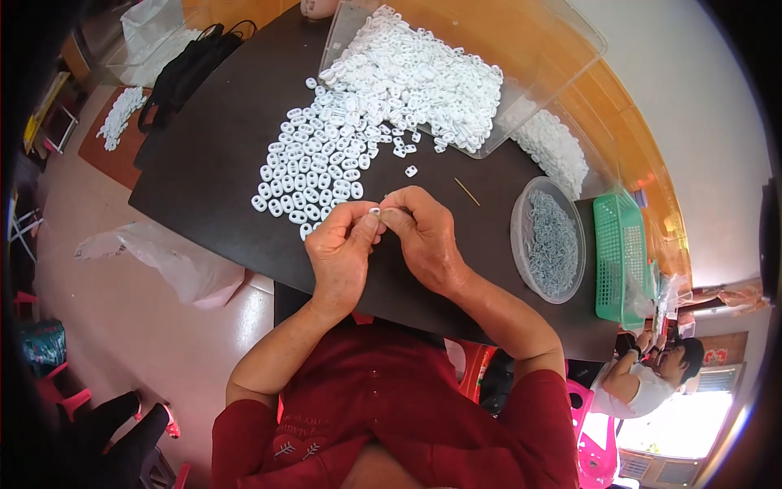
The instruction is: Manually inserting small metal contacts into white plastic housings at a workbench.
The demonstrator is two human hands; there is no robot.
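Dark red shirt [375,399] is filling the foreground. Left hand [338,253] and right hand [425,240] are pinching one small white piece [375,211], mostly hidden, above the bench [220,163]; two-holed white oval pieces [312,179] are lying flat beyond.

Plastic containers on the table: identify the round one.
The round, clear plastic tub holding small grey pieces; the green plastic basket and clear plastic bins have corners.
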